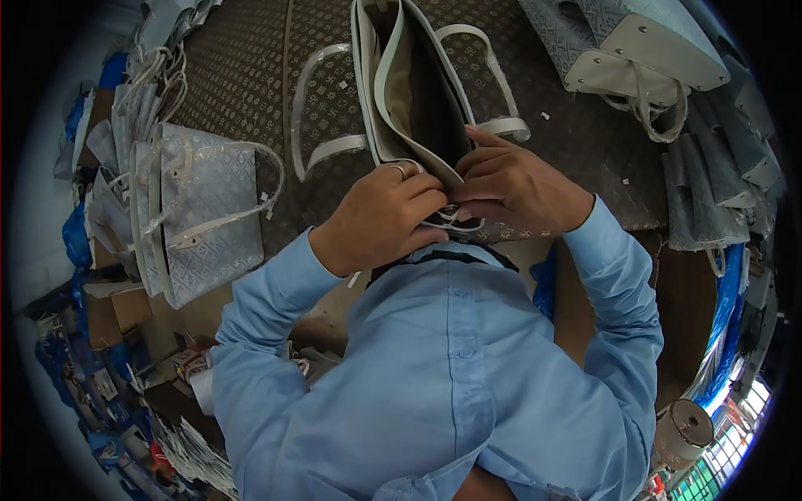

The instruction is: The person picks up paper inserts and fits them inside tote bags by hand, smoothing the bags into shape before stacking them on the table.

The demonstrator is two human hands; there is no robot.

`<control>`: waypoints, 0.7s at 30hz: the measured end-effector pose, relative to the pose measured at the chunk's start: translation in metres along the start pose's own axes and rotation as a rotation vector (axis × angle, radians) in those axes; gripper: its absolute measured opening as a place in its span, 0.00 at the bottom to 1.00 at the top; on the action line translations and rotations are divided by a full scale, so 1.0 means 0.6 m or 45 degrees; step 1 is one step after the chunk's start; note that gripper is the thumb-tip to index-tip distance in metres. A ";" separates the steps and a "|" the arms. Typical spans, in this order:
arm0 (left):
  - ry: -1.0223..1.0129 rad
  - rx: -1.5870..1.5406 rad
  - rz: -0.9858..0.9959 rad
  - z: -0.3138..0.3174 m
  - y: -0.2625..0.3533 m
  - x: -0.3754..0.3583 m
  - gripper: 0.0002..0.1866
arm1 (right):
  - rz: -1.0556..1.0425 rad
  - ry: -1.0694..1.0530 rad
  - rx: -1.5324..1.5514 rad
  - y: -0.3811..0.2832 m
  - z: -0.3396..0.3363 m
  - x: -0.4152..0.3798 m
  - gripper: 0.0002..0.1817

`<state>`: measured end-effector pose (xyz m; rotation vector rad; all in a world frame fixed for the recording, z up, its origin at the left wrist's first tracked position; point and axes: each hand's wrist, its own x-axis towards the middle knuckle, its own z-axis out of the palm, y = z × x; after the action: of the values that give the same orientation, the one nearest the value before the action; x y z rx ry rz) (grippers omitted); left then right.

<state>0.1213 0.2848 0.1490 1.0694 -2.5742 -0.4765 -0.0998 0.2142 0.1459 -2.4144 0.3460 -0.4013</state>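
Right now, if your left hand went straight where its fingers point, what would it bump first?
The left hand would probably bump the right hand, just across the near end of the open bag. The bag's edge might come first; depth is hard to judge.

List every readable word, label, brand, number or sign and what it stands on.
No word, label, brand or number is readable.
Open handbag with pale rim and brown lining: no readable text.
Brown table covering with pale motifs: pattern, no readable words.
Silver-grey patterned handbag with white handles: pattern only.
Small multicoloured box, lower left: print too small and blurred.
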 end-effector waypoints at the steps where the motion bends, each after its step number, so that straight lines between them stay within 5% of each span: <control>1: -0.005 0.001 -0.003 0.005 0.003 -0.003 0.18 | -0.015 -0.017 -0.004 0.001 -0.002 0.001 0.09; 6: 0.223 0.038 0.018 0.026 0.004 -0.014 0.16 | -0.076 -0.077 -0.032 0.003 -0.005 0.010 0.08; 21: 0.272 -0.047 -0.021 0.038 0.001 -0.019 0.12 | -0.056 -0.241 -0.055 0.001 -0.015 0.019 0.08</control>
<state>0.1194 0.2979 0.1268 1.0683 -2.3634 -0.3899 -0.0928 0.2048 0.1542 -2.4812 0.2196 -0.1834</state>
